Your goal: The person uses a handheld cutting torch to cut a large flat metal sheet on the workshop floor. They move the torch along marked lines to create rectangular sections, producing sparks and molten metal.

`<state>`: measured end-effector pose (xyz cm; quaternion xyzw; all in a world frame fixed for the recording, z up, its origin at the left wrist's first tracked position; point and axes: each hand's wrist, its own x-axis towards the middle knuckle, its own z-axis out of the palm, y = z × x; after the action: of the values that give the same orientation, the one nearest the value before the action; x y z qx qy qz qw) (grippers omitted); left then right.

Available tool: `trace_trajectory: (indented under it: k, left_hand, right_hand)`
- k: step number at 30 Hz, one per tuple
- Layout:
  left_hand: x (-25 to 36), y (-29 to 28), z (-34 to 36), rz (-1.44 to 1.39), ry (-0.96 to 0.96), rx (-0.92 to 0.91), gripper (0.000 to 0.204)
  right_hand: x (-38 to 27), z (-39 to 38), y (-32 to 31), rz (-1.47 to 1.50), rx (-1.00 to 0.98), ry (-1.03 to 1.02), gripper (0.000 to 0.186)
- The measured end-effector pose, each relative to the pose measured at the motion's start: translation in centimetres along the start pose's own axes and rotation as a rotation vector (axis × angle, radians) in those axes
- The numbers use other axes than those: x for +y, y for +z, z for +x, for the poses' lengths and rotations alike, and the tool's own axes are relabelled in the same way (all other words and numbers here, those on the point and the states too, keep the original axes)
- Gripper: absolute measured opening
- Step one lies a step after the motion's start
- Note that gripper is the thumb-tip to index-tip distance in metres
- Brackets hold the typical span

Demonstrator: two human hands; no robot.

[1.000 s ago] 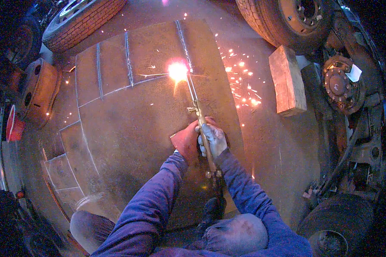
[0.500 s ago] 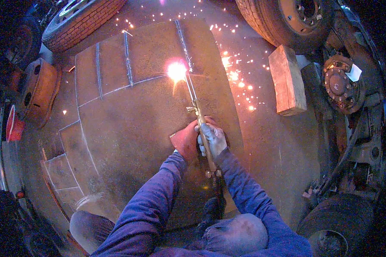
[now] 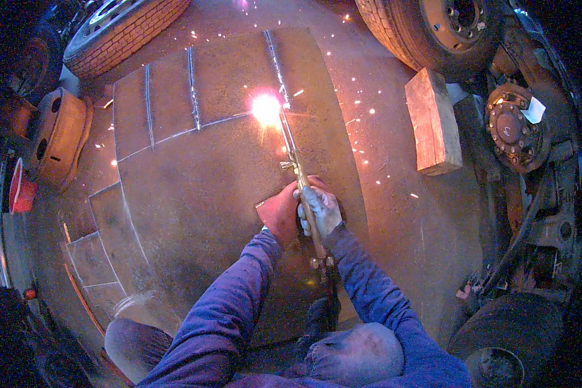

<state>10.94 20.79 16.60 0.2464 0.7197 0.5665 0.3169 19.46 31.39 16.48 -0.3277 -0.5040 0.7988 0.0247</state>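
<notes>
The broad, rust-brown metal plate [image 3: 200, 194] lies low over the floor, in front of a crouching or seated person; whether supports raise it, I cannot tell. The bare right hand [image 3: 323, 210] has its grip closed around the long, brass-coloured metal torch [image 3: 303, 181], which points away over the plate. The left hand [image 3: 283, 210], in a red glove, sits against the torch from below; how tightly its grip closes is hidden. At the tip is a white-pink glow [image 3: 266, 110]. Progress, in my judgement, is well advanced on the far section: three dark-edged lines run inward from the far edge, and a pale cross line [image 3: 174, 137] extends from the left edge up to the glow. Only a short stretch between the glow and the inner end of the rightmost line [image 3: 275, 61] appears outstanding. Whether any line passes fully through the plate cannot be confirmed. Pale outlines also mark the near left portion. The dim grey-brown floor [image 3: 420, 258] carries scattered sparks. Around it I note large black tyres at far left and far right, a pale rectangular wooden block [image 3: 433, 123] at right, a round rusty bolted hub [image 3: 512, 126] beyond it, and a rusty brown wheel rim [image 3: 61, 139] at left.
</notes>
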Motion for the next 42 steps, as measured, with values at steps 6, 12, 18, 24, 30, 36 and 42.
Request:
trace_trajectory:
  k: [6,12,18,24,30,36,42]
  left_hand:
    - [-1.3,0.6,0.8,-0.382,-0.037,-0.072,0.027]
    - [-1.9,0.7,1.3,-0.442,-0.060,-0.083,0.026]
    - [-0.7,0.5,0.4,-0.225,0.019,0.025,0.025]
    - [-0.3,0.3,-0.1,-0.101,0.016,0.060,0.026]
    - [-1.1,0.8,0.2,-0.149,-0.037,0.092,0.026]
    - [-1.2,0.6,0.3,-0.031,-0.024,0.090,0.026]
    - [-0.8,0.5,0.0,0.003,0.043,0.093,0.027]
  right_hand:
    - [-0.3,-0.3,0.0,-0.014,-0.008,0.012,0.036]
    - [-0.2,-0.1,0.0,-0.001,-0.011,0.021,0.036]
    - [-0.2,-0.1,0.0,0.004,-0.013,0.027,0.036]
    - [-0.2,-0.1,0.0,-0.023,0.012,0.026,0.037]
    - [-0.1,-0.1,-0.1,-0.006,0.004,0.028,0.037]
    - [0.1,0.1,-0.2,-0.009,0.000,0.026,0.038]
    - [0.0,0.1,-0.2,0.003,-0.012,0.026,0.037]
